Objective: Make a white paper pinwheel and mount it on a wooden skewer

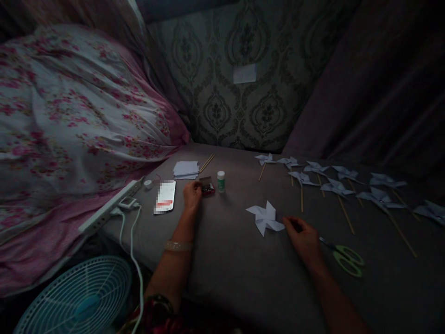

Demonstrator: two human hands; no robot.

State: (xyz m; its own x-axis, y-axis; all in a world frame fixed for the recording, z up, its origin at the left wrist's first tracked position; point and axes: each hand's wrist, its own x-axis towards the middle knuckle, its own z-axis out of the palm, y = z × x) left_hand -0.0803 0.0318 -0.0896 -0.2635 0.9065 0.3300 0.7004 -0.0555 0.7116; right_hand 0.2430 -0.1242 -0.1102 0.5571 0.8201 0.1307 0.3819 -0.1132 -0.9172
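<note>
A white folded-paper pinwheel (266,218) without a stick lies on the grey bed surface before me. My right hand (303,237) is at its right-hand tip, thumb and finger closed on the paper. Further left, my left hand (192,195) has its fingers drawn together at the edge of a small open box (207,188) with small dark items inside. Whatever lies between those fingers is too small to make out. Just right of the box stands a small green bottle (221,182) with a white cap. Green-handled scissors (344,257) lie beside my right wrist.
Several finished pinwheels on sticks (337,187) cover the right side. A stack of white paper (186,170), thin sticks (207,162) and a phone (165,197) lie at left. A power strip (107,206) with cords and a blue fan (79,297) border the near left.
</note>
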